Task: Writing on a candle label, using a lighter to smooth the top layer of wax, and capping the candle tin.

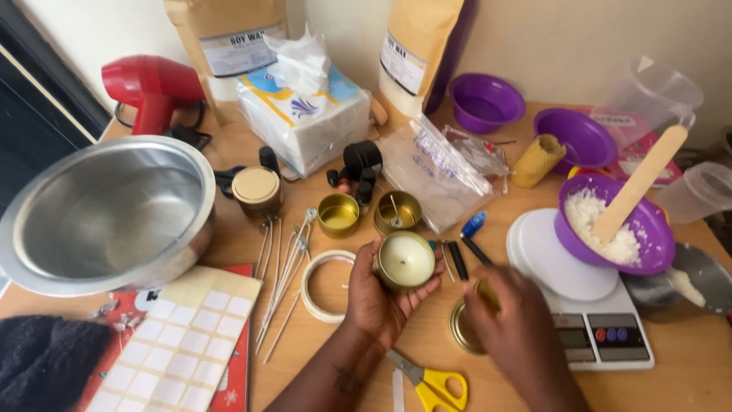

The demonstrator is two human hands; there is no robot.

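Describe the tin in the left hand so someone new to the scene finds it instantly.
Start at the big steel bowl on the table's left and move right past the wicks and the tape ring to the left hand. It holds a round gold tin upright, in mid-table. Unlike the two empty gold tins just behind it, this one is filled with pale cream wax.

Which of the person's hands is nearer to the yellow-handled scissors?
Left. The left hand, holding a gold candle tin, has its wrist just above the scissors. The right hand is farther right, over a gold lid near the scale.
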